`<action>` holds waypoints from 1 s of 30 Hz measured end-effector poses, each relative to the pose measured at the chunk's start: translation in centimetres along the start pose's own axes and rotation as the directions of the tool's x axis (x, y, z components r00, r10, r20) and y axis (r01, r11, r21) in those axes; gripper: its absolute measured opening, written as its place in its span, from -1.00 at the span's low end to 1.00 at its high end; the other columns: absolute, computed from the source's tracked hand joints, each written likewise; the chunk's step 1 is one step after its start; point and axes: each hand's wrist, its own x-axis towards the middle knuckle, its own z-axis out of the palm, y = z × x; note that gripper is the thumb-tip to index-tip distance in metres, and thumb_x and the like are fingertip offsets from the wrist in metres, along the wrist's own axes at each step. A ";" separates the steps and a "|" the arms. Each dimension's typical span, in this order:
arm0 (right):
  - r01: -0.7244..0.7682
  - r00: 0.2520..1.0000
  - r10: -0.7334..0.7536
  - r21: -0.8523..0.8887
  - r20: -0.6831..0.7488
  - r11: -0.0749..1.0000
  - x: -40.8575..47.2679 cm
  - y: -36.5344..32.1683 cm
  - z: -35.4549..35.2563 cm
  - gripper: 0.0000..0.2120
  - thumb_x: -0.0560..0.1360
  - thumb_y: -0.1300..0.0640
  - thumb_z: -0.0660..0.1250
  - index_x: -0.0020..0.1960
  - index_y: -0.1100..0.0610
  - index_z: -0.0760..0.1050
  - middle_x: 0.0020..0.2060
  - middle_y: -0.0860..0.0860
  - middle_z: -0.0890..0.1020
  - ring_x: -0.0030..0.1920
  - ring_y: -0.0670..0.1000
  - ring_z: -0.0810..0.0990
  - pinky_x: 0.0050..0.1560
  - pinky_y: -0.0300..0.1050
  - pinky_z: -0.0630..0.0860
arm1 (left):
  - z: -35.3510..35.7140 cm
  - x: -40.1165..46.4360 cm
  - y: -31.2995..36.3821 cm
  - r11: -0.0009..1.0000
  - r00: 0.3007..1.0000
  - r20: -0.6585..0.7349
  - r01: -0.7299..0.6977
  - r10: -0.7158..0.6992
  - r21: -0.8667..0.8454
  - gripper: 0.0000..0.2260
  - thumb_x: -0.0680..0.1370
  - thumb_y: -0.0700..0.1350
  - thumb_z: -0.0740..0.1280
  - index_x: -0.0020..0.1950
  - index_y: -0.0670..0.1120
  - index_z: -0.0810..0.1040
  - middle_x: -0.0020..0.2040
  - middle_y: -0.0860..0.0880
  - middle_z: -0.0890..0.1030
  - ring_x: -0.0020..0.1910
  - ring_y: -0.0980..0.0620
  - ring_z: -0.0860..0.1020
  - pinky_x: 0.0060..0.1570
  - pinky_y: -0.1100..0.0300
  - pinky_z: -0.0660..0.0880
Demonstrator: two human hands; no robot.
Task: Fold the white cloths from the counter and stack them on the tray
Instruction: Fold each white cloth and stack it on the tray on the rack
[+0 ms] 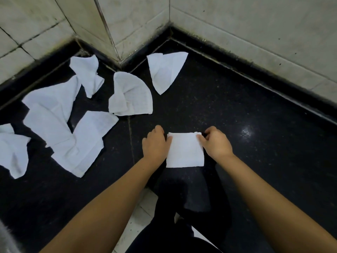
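Note:
A folded white cloth (185,150) lies as a small square near the front edge of the black counter (255,134). My left hand (156,142) grips its upper left corner, thumb on top of the cloth. My right hand (215,142) pinches the upper right corner. Several unfolded white cloths lie loose on the counter to the left: a crumpled one (87,75), a rounded one (131,94), a pointed one (166,72) near the wall corner, and a spread pile (60,128). No tray is in view.
Tiled walls (237,24) close the counter at the back and jut out in a corner at the middle. The counter's front edge is just below the folded cloth, with my dark clothing and pale floor tiles (138,212) beneath.

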 end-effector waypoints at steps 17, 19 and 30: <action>-0.109 0.989 0.060 0.390 0.134 0.914 -4.5 -1.5 -1.6 -0.90 0.50 0.16 0.27 -0.06 0.19 0.45 -0.13 0.09 0.53 -0.18 0.02 0.51 -0.21 -0.10 0.44 | -1.6 -4.4 2.3 0.846 0.978 0.152 0.200 -0.143 -0.495 -0.92 0.55 -0.17 0.26 -0.03 -0.17 0.41 -0.11 -0.07 0.49 -0.12 0.00 0.46 -0.28 0.24 0.37; -0.168 0.981 0.067 0.630 0.181 0.758 -5.6 -1.0 -3.1 -0.96 0.49 0.24 0.30 -0.10 0.22 0.50 -0.17 0.11 0.58 -0.21 0.03 0.55 -0.19 -0.10 0.48 | -2.5 -5.4 2.5 0.751 0.978 0.149 0.208 -0.146 -0.627 -0.93 0.54 -0.22 0.27 0.00 -0.16 0.43 -0.02 -0.12 0.55 -0.10 -0.01 0.50 -0.24 0.20 0.43; -0.429 0.898 0.221 0.869 0.380 0.248 -13.9 3.8 -6.2 -0.92 0.46 0.36 0.35 -0.09 0.24 0.49 -0.23 0.09 0.59 -0.25 0.02 0.57 -0.30 -0.10 0.48 | -3.6 -12.7 5.4 0.669 0.978 0.209 0.145 0.016 -0.729 -0.57 0.52 -0.30 0.25 0.39 -0.13 0.35 0.23 -0.14 0.53 0.12 -0.07 0.54 0.11 0.06 0.53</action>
